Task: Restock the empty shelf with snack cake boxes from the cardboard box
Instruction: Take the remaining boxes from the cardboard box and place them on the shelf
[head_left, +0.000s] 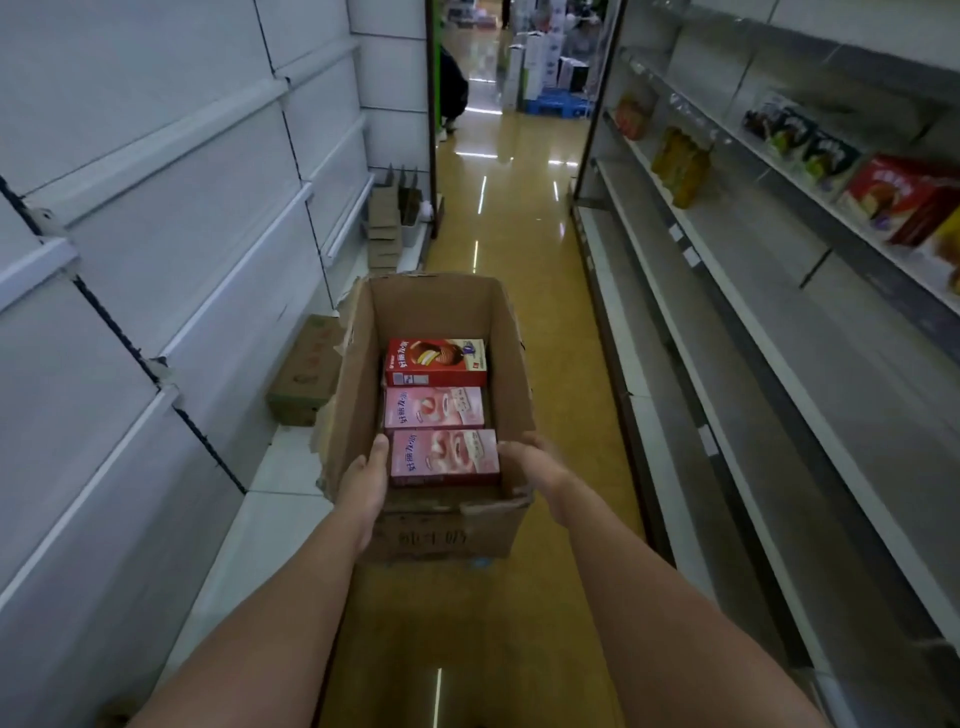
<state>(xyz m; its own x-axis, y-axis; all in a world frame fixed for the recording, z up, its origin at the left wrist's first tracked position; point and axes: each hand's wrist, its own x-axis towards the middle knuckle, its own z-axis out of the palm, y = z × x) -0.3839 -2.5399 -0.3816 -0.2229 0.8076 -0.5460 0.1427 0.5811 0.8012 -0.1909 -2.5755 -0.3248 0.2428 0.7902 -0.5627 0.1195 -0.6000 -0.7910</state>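
An open cardboard box (358, 364) stands in the aisle in front of me. Inside lie three snack cake boxes in a row: a red one (435, 361) farthest, a pink one (434, 408) in the middle, and a second pink one (444, 457) nearest, raised slightly above the others. My left hand (366, 483) reaches into the cardboard box and grips the near pink box at its left end. My right hand (530, 462) grips its right end. Mostly bare shelves (769, 364) run along the right.
White bare shelving (171, 291) lines the left, with a closed carton (306, 371) and stacked cartons (384, 228) on its base. The right shelves hold a red cake box (904, 200), dark packs (800, 135) and yellow packs (680, 166). A person (452, 93) crouches at the aisle's far end.
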